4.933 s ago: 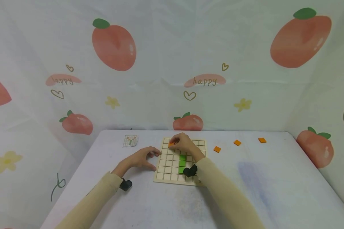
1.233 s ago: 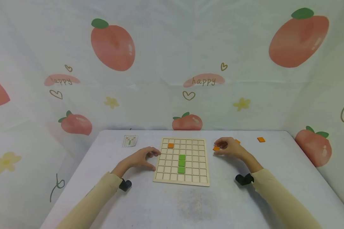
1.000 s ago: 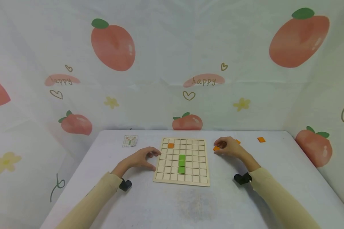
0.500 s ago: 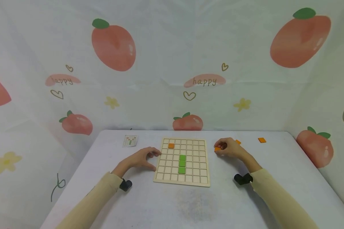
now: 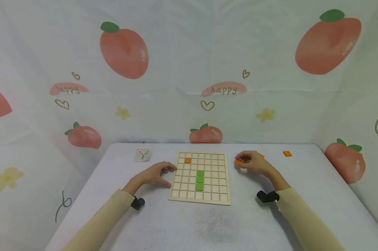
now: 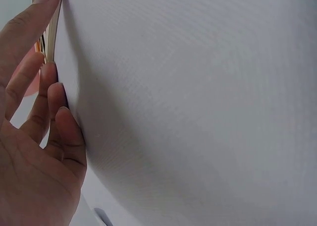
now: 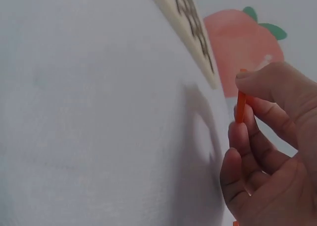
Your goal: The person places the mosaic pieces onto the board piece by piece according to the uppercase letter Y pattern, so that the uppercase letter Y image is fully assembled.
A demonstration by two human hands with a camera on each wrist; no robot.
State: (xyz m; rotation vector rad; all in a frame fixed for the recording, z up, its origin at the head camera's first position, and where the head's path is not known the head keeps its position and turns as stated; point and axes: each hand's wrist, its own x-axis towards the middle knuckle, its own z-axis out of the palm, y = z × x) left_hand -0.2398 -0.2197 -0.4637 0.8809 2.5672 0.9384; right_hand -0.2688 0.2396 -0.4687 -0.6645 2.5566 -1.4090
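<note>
A square wooden grid board (image 5: 216, 181) lies mid-table, with one orange tile (image 5: 187, 160) near its upper left and a column of green tiles (image 5: 200, 179) lower down. My left hand (image 5: 154, 173) rests at the board's left edge, thumb and fingers spread apart and touching it; the left wrist view shows its fingertips against the board's side. Right of the board, my right hand (image 5: 253, 163) pinches another orange tile (image 7: 241, 104) between thumb and fingers. From the head view, fingers partly cover that tile.
Behind the right hand a further orange tile (image 5: 261, 155) is half hidden, and one more orange tile (image 5: 287, 153) lies farther right. A small paper card (image 5: 143, 155) with a coloured grid pattern sits at the back left. A printed cloth (image 5: 163, 115) hangs behind the table.
Earlier the right hand was over the board with an orange tile, which now lies in the grid. It moved right to another orange tile and pinches it. The left hand stayed put.
</note>
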